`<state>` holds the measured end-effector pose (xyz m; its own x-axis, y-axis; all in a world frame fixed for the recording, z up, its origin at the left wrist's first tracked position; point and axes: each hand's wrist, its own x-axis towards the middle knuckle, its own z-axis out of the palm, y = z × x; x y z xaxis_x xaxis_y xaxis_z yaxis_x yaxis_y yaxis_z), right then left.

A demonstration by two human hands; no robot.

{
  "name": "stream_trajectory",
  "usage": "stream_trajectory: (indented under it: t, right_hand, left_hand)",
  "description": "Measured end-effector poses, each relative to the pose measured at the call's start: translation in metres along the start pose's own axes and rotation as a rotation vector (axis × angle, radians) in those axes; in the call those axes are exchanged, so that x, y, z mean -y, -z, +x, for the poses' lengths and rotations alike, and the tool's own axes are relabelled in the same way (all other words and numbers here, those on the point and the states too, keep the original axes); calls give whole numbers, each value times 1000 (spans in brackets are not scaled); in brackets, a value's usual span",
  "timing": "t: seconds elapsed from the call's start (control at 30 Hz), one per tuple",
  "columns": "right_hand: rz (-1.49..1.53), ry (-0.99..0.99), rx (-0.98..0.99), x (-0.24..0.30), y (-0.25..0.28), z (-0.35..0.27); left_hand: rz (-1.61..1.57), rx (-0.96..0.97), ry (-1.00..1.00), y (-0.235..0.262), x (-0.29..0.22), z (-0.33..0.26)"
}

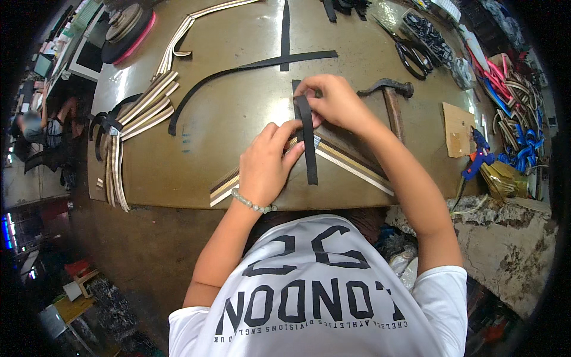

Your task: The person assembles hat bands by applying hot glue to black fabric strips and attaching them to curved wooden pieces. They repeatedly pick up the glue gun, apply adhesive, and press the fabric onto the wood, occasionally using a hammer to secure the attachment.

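Basically mid-job: the striped band (357, 171) lies bent into an upside-down V at the near edge of the desk (220, 113), with a black strip (307, 140) crossing over its bend. Left hand (269, 159) has thumb and forefinger closed on the striped band at the bend, right beside the strip; right hand (327, 101) pinches the strip's folded upper part between thumb and fingertips, other fingers curled. Strip's lower end lies loose past the band, so the joining looks started, not finished; can't tell if any of it is fixed yet. Probably left on this piece: close the fold and fasten it. Over at the left edge, a bundle of striped straps (111, 163) has black strips (107, 122) at its bend, likely pieces already done. More work seems waiting, since a long loose strip (238, 70) and a straight one (285, 35) lie beyond the hands. Hammer (392, 110) and scissors (410, 56) lie to the right, glue gun (479, 154) at the right edge, none in use.
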<state>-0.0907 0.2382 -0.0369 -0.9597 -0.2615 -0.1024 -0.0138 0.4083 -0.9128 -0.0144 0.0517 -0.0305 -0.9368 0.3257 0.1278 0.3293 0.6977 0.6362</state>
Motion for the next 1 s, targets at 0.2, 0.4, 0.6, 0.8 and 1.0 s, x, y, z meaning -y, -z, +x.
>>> stream_trajectory:
  t: [0.2,0.4,0.6,0.8,1.0]
  right_hand:
    - [-557,327,-524,30,21,-30]
    - [-1128,-374,-642,-15,49,-121]
    - [-81,-392,-656,58,4,-136]
    - [-495,-128,-171,57,-40,-140]
    - [-554,-225,24,69,-31,-136]
  left_hand:
    - [224,-47,-220,4,0,-18]
    - [184,-53,-254,5,9,-29]
    - [-371,-183,18,9,24,-28]
    - [-451,-190,1,9,28,-29]
    - [-416,-178,54,13,23,-29]
